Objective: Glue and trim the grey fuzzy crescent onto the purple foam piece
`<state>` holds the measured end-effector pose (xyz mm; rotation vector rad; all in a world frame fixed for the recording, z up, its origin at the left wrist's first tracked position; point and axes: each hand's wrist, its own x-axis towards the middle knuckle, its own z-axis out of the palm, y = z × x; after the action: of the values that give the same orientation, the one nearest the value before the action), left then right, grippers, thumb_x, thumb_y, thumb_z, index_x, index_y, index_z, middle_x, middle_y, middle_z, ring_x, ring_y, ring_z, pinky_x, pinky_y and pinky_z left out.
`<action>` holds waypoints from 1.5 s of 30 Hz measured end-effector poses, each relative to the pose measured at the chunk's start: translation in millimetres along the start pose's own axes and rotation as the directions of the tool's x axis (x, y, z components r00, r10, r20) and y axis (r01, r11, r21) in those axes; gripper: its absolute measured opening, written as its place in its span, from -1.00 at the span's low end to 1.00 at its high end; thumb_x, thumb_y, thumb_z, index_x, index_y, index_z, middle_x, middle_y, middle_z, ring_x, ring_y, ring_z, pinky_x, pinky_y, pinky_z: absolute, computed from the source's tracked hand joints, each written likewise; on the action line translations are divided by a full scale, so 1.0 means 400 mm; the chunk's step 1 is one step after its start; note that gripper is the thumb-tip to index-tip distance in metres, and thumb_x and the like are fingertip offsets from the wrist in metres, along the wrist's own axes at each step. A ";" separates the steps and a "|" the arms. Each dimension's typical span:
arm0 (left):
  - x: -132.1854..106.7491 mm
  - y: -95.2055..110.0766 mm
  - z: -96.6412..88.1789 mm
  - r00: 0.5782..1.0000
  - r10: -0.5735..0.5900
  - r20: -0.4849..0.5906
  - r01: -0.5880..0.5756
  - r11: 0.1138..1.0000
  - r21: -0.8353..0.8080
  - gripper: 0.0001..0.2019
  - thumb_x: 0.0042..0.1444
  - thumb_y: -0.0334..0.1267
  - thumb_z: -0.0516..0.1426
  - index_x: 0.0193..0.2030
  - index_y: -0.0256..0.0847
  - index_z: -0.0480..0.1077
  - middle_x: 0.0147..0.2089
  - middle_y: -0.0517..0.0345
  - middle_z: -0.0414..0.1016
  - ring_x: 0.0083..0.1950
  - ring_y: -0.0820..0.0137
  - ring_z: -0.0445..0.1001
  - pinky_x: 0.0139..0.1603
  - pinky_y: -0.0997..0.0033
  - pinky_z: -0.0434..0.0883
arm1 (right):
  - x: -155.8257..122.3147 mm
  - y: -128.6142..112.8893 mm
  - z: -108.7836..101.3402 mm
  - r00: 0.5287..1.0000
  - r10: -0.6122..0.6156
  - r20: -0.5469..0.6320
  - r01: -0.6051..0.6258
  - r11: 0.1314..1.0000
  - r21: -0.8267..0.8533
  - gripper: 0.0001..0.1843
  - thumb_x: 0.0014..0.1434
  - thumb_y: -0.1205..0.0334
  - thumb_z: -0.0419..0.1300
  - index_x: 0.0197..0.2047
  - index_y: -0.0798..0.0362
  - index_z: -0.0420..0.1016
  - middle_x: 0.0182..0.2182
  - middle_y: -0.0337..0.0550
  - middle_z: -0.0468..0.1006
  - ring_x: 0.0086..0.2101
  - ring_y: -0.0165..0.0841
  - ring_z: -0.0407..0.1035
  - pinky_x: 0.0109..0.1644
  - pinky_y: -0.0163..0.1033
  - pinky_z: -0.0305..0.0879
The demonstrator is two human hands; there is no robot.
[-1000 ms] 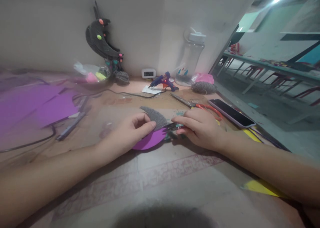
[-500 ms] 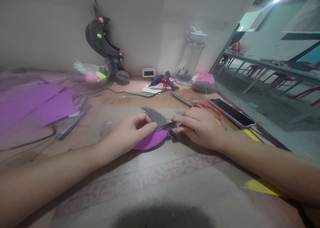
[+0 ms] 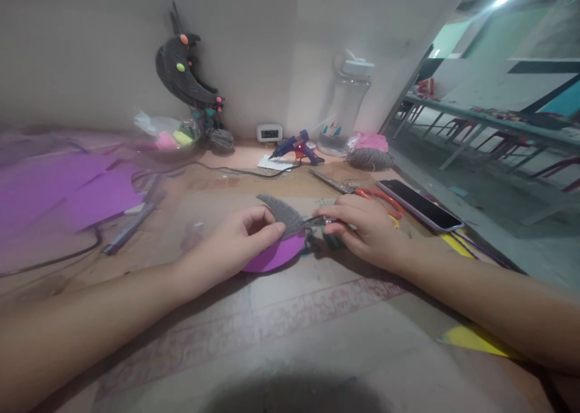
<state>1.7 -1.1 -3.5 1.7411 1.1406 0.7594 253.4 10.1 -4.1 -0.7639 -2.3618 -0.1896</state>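
My left hand [image 3: 235, 240] pinches a crescent-shaped piece [image 3: 281, 212], purple underneath and wrapped in grey yarn on its upper part, held just above the table. Its bare purple part [image 3: 276, 254] shows below my thumb. My right hand [image 3: 362, 225] is closed in a pinch on a strand of grey yarn [image 3: 315, 221] that runs from the right tip of the wrapped piece. Both hands are close together at the middle of the table.
Orange-handled scissors [image 3: 357, 190] and a phone [image 3: 419, 204] lie behind my right hand. A blue glue gun [image 3: 296, 148], a small clock [image 3: 269, 133], a water bottle [image 3: 347, 107], yarn balls [image 3: 369, 158] and a dark moon decoration [image 3: 183, 74] stand at the back. Purple sheets [image 3: 67, 189] lie left.
My right hand has lifted slightly and drawn the yarn strand taut at the crescent's right tip. My left hand keeps its pinch in nearly the same place.
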 end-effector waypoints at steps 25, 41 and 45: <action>0.004 -0.001 -0.004 0.967 0.230 -0.112 -0.210 0.963 0.169 -0.74 0.29 -0.08 -0.03 -0.20 -0.21 0.36 -0.26 0.17 0.40 -0.21 0.33 0.36 -0.17 0.37 0.30 | 0.023 0.016 0.028 0.892 0.447 0.060 -0.439 0.830 0.344 -0.63 0.28 0.10 0.11 0.10 0.06 0.40 0.04 0.06 0.50 0.06 -0.21 0.39 0.15 0.04 0.31; 0.028 -0.027 -0.004 0.970 0.170 -0.176 -0.175 0.984 -0.015 -0.79 0.21 -0.10 0.08 -0.26 -0.20 0.34 -0.31 0.23 0.41 -0.29 0.39 0.38 -0.26 0.43 0.30 | 0.029 -0.084 0.006 0.924 0.260 0.282 -0.340 0.895 0.288 -0.73 0.31 0.22 0.06 -0.16 0.11 0.57 -0.38 -0.13 0.60 -0.29 -0.35 0.44 -0.13 -0.26 0.27; 0.032 -0.029 -0.005 0.967 0.165 -0.195 -0.170 0.985 -0.009 -0.80 0.20 -0.11 0.08 -0.28 -0.21 0.34 -0.32 0.23 0.38 -0.28 0.39 0.37 -0.24 0.43 0.30 | 0.021 -0.072 0.007 0.931 0.277 0.237 -0.340 0.895 0.289 -0.68 0.34 0.19 0.02 -0.22 0.12 0.57 -0.43 -0.14 0.59 -0.32 -0.37 0.43 -0.17 -0.29 0.27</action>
<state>0.7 13.3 -12.9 1.7883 1.1151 1.0615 230.4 -8.5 0.7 -1.0138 -2.3194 0.4196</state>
